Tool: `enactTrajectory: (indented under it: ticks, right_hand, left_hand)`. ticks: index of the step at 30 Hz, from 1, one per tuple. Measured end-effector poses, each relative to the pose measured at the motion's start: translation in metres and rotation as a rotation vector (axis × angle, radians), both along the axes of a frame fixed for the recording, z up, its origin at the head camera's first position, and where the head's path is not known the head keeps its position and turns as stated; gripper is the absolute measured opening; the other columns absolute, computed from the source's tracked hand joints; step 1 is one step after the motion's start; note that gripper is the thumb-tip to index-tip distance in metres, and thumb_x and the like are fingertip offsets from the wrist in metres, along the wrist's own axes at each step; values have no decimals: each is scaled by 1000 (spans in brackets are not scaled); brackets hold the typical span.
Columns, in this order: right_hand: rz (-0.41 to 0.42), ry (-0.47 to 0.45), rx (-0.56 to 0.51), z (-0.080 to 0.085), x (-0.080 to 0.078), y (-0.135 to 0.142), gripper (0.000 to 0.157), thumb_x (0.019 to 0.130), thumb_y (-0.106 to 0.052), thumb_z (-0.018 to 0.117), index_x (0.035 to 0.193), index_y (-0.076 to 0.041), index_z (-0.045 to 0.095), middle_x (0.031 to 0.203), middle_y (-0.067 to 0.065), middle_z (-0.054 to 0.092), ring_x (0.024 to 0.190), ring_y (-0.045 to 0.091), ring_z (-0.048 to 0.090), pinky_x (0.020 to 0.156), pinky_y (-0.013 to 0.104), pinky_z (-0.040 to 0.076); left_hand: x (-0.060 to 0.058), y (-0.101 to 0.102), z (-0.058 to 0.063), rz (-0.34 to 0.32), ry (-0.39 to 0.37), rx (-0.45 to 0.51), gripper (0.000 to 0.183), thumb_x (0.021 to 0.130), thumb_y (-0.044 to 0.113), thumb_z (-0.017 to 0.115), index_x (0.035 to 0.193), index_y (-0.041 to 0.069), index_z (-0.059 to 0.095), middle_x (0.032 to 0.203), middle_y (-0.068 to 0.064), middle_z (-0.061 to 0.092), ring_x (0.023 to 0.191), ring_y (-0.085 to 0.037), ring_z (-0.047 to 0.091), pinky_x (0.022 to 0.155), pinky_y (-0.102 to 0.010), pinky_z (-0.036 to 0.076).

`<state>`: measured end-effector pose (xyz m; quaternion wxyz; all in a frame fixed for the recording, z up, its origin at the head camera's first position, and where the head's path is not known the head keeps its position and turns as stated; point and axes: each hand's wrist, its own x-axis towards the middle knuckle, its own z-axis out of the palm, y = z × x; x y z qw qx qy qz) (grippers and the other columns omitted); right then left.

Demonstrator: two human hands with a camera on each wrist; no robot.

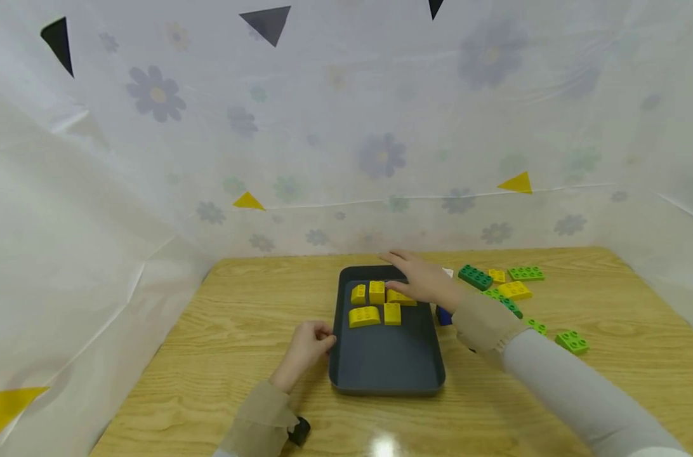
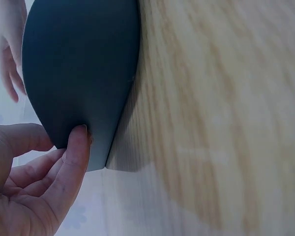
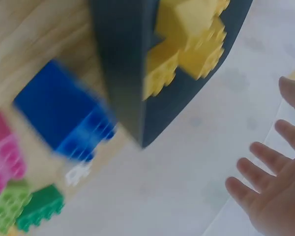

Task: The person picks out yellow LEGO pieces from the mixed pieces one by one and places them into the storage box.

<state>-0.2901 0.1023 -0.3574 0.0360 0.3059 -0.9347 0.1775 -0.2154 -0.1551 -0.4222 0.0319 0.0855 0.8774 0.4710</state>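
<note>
A dark grey tray [image 1: 386, 362] lies on the wooden table, with several yellow building bricks [image 1: 364, 316] grouped in its far half. My left hand [image 1: 306, 349] is at the tray's left side; in the left wrist view its thumb and fingers pinch the tray's rim [image 2: 83, 64]. Over the far right part of the tray hovers my right hand [image 1: 423, 278], overlapping one yellow brick in the head view. The right wrist view shows that hand's fingers [image 3: 268, 157] spread and straight, holding nothing. A blue brick [image 3: 64, 108] stands just outside the tray's right wall, mostly hidden by my arm in the head view.
Right of the tray lie loose bricks: a dark green one [image 1: 475, 277], yellow ones [image 1: 514, 291] and light green ones [image 1: 572, 341]. A pink brick [image 3: 7, 152] shows beside the blue one. Behind the table hangs a white flowered curtain [image 1: 323, 146].
</note>
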Motion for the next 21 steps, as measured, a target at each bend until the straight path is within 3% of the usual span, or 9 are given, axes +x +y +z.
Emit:
enactTrajectory:
  ticks: [5, 13, 21]
  right_hand:
    - [-50, 18, 11, 0, -6, 29, 64, 89, -30, 59, 144, -14, 29, 146, 23, 22, 130, 44, 24, 100, 57, 32]
    - [-112, 32, 24, -9, -18, 79, 62, 89, -24, 59, 142, -9, 30, 143, 28, 21, 128, 49, 20, 100, 65, 24]
    - [-226, -65, 51, -21, -23, 131, 61, 91, -19, 57, 141, -3, 27, 139, 35, 20, 121, 56, 27, 89, 67, 35]
  left_hand:
    - [0, 1, 1, 5, -10, -4, 6, 83, -4, 58, 82, -8, 62, 69, -9, 59, 56, -20, 59, 51, -32, 54]
    - [1, 0, 2, 16, -16, -10, 5, 82, -4, 58, 82, -8, 62, 69, -9, 60, 56, -19, 59, 50, -30, 53]
    - [1, 0, 1, 21, -30, -7, 6, 83, -4, 58, 84, -9, 62, 70, -9, 59, 57, -19, 59, 52, -33, 54]
